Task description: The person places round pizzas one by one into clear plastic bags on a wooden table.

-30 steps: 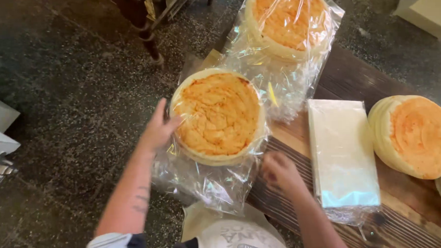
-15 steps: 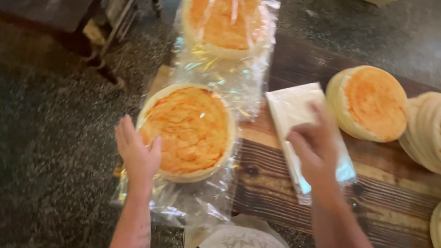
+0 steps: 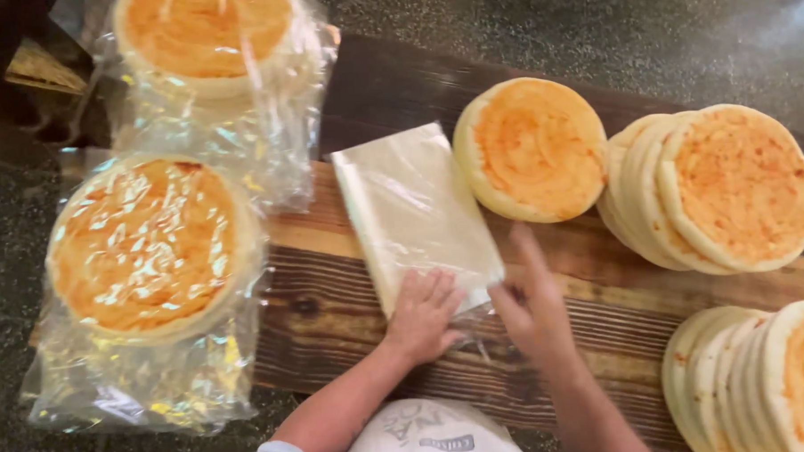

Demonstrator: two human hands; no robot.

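My left hand (image 3: 423, 316) lies flat on the near end of a stack of clear plastic bags (image 3: 412, 208) on the wooden table (image 3: 333, 300). My right hand (image 3: 537, 303), fingers apart, is at the stack's near right corner, touching its edge. To the left a round flatbread in a clear bag (image 3: 149, 248) rests at the table's left edge, with a second bagged flatbread (image 3: 213, 45) behind it. A bare flatbread (image 3: 533, 148) lies just right of the bag stack.
Stacks of bare flatbreads stand at the right (image 3: 721, 188) and lower right (image 3: 763, 374). A dark speckled stone floor (image 3: 591, 23) surrounds the table. A white cap with dark print (image 3: 432, 434) shows at the bottom edge.
My left hand left the bagged flatbread and moved right onto the bag stack. My right hand came down to the stack's near corner. The view shifted right, showing more flatbread stacks.
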